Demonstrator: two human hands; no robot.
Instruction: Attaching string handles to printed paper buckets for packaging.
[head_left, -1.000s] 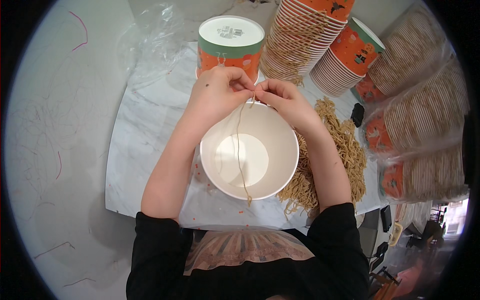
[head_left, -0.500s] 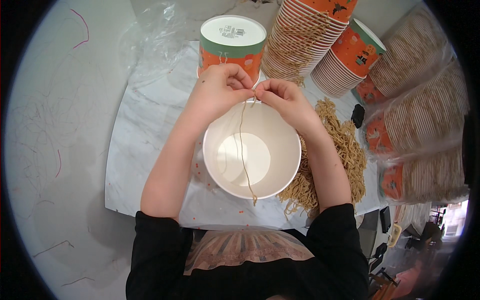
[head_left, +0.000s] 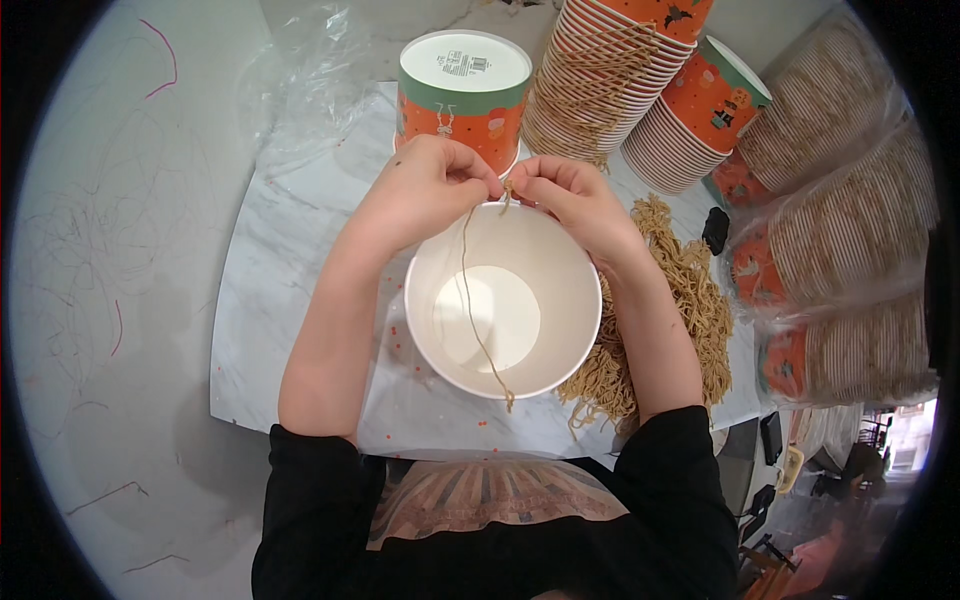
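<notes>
A white paper bucket [head_left: 572, 300] stands mouth up in front of me. A tan cord [head_left: 468, 288] stretches slackly over its mouth, from the far rim to a small knot at the near rim. My left hand [head_left: 428, 190] is closed at the far rim, its thumb and fingers pinched where the cord comes up. Just right of it, my right hand [head_left: 580, 205] pinches the cord's short end, which shows as a little loop between the hands. The fingertips partly hide the spot where the cord meets the far rim.
Behind the hands stands an upturned orange-and-green bucket [head_left: 465, 62]. Nested bucket stacks with cords [head_left: 590, 90] rise at the back right, plastic-wrapped stacks [head_left: 835, 225] beyond. A heap of tan cords [head_left: 690, 290] lies by my right forearm. Clear plastic film [head_left: 315, 80] lies back left.
My left hand has shifted slightly left and down, away from the right fingertips. The cord's far part has swung left with it. The right hand has barely moved.
</notes>
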